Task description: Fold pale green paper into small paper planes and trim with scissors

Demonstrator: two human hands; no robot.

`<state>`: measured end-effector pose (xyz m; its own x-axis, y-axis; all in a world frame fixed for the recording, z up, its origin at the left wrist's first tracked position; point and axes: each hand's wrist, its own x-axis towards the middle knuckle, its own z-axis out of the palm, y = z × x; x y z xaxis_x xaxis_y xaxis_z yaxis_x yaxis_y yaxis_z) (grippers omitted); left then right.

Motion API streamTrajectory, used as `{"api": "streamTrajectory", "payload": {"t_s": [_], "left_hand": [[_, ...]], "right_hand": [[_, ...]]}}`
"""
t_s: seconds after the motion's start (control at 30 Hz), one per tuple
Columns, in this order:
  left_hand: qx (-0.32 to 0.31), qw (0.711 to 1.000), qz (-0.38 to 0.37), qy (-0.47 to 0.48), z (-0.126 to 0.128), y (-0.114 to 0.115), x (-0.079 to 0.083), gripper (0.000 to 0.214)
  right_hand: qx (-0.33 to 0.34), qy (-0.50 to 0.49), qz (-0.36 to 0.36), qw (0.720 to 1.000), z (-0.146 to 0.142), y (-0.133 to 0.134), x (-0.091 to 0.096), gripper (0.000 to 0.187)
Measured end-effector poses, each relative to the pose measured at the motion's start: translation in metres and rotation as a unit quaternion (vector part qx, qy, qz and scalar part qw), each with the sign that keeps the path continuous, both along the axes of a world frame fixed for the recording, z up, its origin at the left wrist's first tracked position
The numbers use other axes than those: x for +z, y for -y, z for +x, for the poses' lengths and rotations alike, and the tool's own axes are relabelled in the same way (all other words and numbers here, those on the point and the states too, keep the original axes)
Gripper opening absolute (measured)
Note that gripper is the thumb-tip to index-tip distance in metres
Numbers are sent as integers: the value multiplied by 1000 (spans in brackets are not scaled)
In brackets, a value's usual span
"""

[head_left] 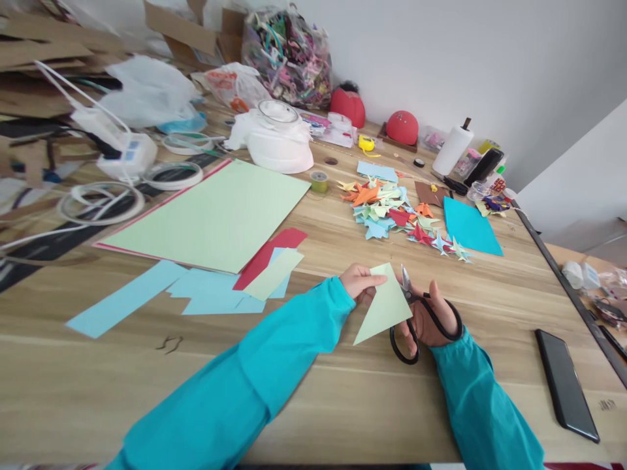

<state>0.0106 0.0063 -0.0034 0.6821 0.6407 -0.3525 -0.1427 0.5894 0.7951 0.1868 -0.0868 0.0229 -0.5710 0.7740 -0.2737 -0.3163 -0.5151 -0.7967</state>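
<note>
My left hand (360, 282) pinches a pale green piece of folded-looking paper (385, 307) by its upper left edge, above the tabletop. In my right hand (434, 316) is a pair of scissors (409, 294) with black loop handles, fingers and thumb through the loops. The handles are spread and the blade tips point up and away, close against the right edge of the paper. Whether the blades touch the paper I cannot tell. Beyond my hands lies a pile of cut paper stars (377, 205) in orange, green, blue and red.
Large pale green sheets (215, 215) lie at left, with blue strips (127, 297) and a red scrap (269, 254) nearby. A turquoise sheet (471, 225) is at right, a phone (565, 385) near the front right. Cables (108, 202) and a filled plastic bag (289, 55) stand behind.
</note>
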Motion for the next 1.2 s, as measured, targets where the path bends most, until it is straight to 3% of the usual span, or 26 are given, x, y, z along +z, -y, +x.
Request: {"api": "streamTrajectory", "payload": {"t_s": [0.37,0.5,0.57,0.87,0.97,1.1,1.2], "left_hand": [[30,999,-29,10,-1,5,9,28],[80,995,-50,-4,-2,1,11,14],[74,996,-44,-11,-2,0,12,12],[2,1000,-17,2,-3,0,10,27],[35,999,-4,7,0,-2,8,35],[191,977,93,-14,0,-3,8,49],[264,921,283,-50,-6,5,15,45]], "right_hand": [[-28,-15,2,999,-1,-1,1,81],[-115,-19,36,993,10,-1,11,75],[-138,3,37,990,15,-1,16,75],[-56,21,24,998,6,0,3,77],[-63,21,29,997,6,1,5,75],[-158,43,36,986,6,0,11,70],[-205,37,46,977,2,1,10,69]]}}
